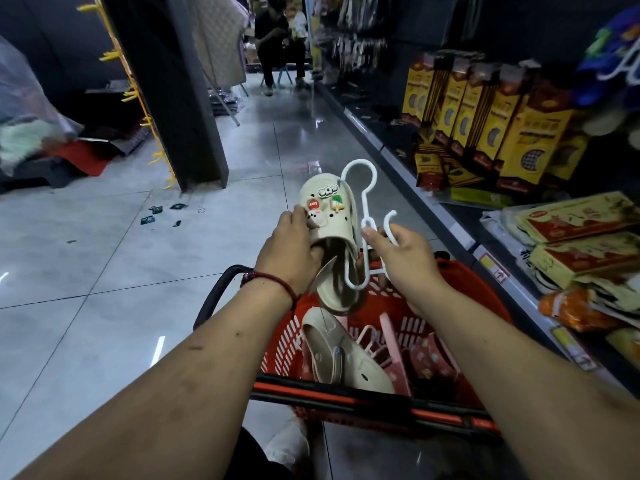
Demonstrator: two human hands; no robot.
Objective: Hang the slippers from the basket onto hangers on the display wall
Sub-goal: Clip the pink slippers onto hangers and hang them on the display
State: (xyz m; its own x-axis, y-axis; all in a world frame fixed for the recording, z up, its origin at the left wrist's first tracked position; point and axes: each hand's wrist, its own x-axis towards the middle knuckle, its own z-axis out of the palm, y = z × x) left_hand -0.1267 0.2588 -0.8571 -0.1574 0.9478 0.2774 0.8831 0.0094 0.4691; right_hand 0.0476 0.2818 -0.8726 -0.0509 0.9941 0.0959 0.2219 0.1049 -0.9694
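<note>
Step in hand, as judged: mating one slipper to a hanger, above the basket; nothing is near the wall yet.

Left hand (287,247) grips the cream slipper (330,221); thumb side on top by the charms, fingers tucked into the mouth; toe points up and away. Right hand (405,258) pinches the white hanger (362,206) at its middle, by the small side hook; big loop up, lower hook just beside the slipper's heel end; cannot tell whether it has caught the slipper.

The red basket (277,344) sits directly below; it holds a second cream slipper (343,358), pink slippers (433,358) and a pink hanger (370,337).

To do it well: she should keep the slipper fixed in the left hand and move only the hanger; feed the lower hook into the mouth or under the heel strap until it seats; keep the charm side facing out; test with a light tug before the left hand lets go. Risks: a hook only half caught, so the slipper drops back into the basket; thin plastic flexing under the pinch. The matching slipper probably goes on the same hanger.
</note>
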